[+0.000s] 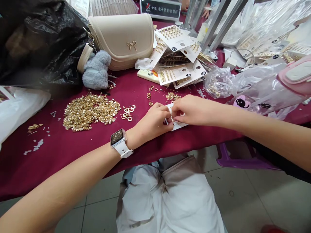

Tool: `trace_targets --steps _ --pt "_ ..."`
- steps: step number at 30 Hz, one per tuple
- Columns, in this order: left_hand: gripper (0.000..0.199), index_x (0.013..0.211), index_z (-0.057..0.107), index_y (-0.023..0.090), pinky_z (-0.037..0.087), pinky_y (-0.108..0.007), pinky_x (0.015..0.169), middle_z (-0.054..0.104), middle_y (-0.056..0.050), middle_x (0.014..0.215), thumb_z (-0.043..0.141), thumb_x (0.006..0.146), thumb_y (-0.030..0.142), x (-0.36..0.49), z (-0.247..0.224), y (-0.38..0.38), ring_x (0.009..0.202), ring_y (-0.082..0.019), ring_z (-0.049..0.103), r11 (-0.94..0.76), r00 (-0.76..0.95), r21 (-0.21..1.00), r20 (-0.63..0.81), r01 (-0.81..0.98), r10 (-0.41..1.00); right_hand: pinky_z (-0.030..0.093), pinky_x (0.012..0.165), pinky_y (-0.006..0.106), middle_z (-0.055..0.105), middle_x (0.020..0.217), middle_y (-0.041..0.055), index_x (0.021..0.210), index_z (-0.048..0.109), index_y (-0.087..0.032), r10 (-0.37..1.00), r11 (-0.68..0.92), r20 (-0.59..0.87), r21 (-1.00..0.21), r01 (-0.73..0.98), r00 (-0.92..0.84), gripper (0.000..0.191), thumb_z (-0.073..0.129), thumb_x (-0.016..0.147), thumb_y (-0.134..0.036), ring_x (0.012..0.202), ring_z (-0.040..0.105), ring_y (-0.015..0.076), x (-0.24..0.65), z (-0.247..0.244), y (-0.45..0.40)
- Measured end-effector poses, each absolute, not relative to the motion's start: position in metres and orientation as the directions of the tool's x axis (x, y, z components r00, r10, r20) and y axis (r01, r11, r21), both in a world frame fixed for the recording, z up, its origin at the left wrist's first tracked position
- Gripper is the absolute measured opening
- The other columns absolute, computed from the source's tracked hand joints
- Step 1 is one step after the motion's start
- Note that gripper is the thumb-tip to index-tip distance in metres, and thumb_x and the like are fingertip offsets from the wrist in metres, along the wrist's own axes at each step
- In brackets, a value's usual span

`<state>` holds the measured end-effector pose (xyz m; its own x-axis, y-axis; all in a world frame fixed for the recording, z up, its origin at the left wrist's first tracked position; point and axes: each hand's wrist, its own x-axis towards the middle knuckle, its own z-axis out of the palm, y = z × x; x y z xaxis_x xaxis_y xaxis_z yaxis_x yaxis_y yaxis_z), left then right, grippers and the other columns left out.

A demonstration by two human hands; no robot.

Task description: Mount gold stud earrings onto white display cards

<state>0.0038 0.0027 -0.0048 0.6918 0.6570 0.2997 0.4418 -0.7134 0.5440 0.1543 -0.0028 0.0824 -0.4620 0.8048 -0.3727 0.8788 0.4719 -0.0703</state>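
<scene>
A white earring card (179, 126) lies at the table's front edge under both hands, with small gold pieces partly visible on it. My left hand (157, 121), with a watch (117, 137) on its wrist, is closed at the card's left side, thumb and finger pinched on it. From the right, my right hand (187, 110) reaches over the card, its fingertips pinched close to the left ones. Whatever tiny piece they hold is hidden. Just beyond the hands lie a small heap of gold bits (173, 96) and several loose gold earrings (149, 96).
Left of my hands are a large pile of gold earring pieces (85, 111) and gold hoops (128, 113). Behind stand a cream handbag (121, 38) with a grey plush charm (96, 69) and stacked filled earring cards (175, 72). A pink-lidded clear bottle (279, 87) lies right, above a purple stool (225, 158).
</scene>
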Motion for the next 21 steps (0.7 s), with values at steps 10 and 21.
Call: trace_targets --steps 10,21 --pt "0.019 0.083 0.068 0.014 0.045 -0.034 0.085 0.068 -0.007 0.091 0.053 0.086 0.024 -0.002 0.009 -0.001 0.086 -0.02 0.06 -0.74 0.711 0.372 0.242 0.561 0.661 0.045 0.074 0.033 0.058 0.066 0.0054 0.049 0.038 -0.023 0.941 0.276 0.3 -0.406 0.871 -0.158 0.027 0.036 0.072 -0.01 0.069 0.056 0.0174 0.212 0.056 0.023" --pt "0.014 0.092 0.06 0.017 0.039 -0.033 0.083 0.064 -0.004 0.098 0.053 0.09 0.029 -0.005 0.016 -0.001 0.087 -0.02 0.06 -0.764 0.744 0.269 0.195 0.586 0.639 0.042 0.091 0.042 0.071 0.094 0.0079 0.089 0.074 -0.02 0.912 0.333 0.335 -0.271 0.903 -0.236 0.024 0.055 0.084 -0.033 0.096 0.055 0.0265 0.233 0.008 0.03"
